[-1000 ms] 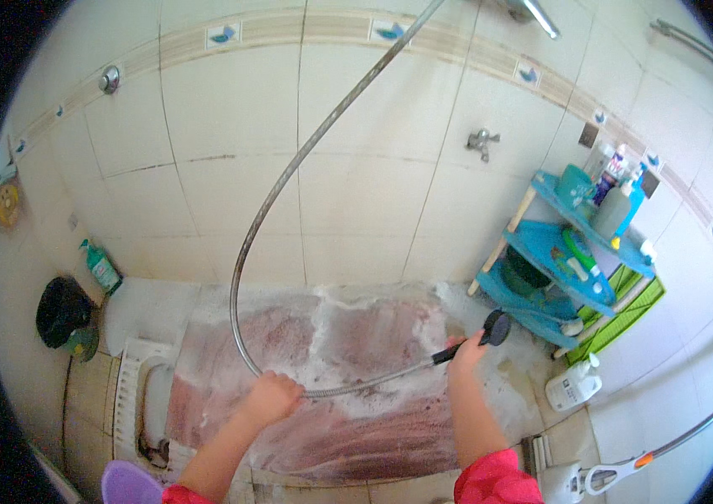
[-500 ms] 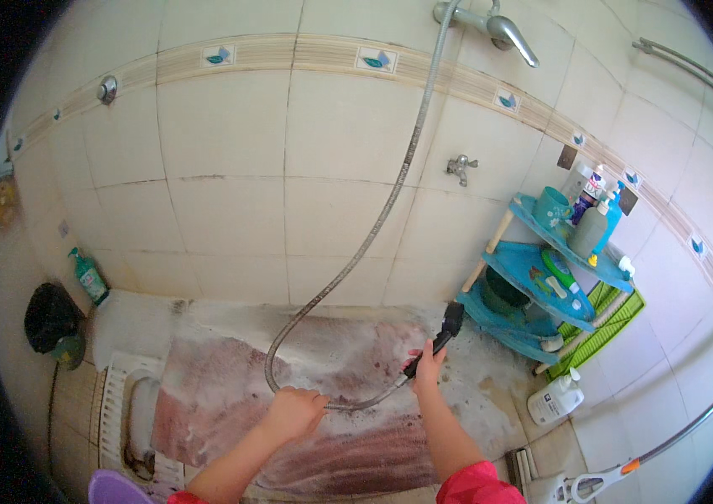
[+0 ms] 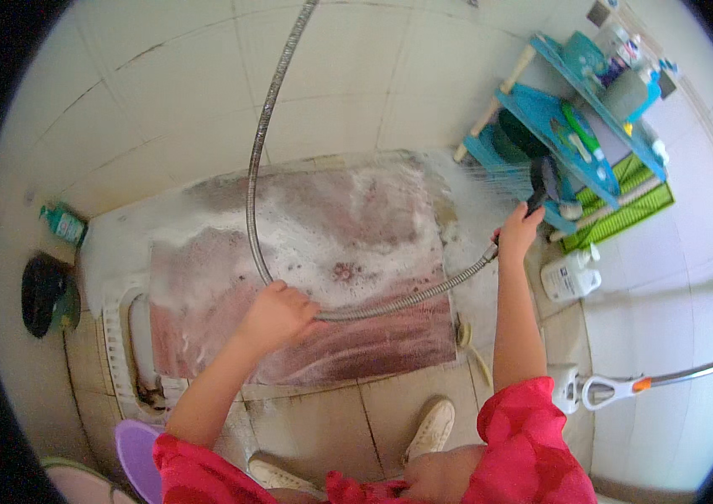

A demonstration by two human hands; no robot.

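My right hand (image 3: 519,233) is wrapped round the handle of a black shower head (image 3: 545,178), raised at the right in front of the corner shelf. Fine streaks of water leave it toward the left. My left hand (image 3: 279,314) is closed round the grey metal shower hose (image 3: 254,181), which hangs down from the upper edge, bends at that hand and runs on to the shower head. Beneath both hands a reddish-brown mat (image 3: 365,202) lies flat on the floor, wet and partly covered in white foam.
A blue corner shelf (image 3: 541,126) with bottles stands at the right, a white bottle (image 3: 571,275) below it. A brush (image 3: 467,338) lies beside the mat. At left are a squat toilet (image 3: 125,353), black-lined bin (image 3: 41,294), green pump bottle (image 3: 64,224) and purple basin (image 3: 136,454).
The view has tilted downward, bringing my shoes into sight. My right hand has carried the shower head to the right, and water streaks now show. My left hand still grips the hose.
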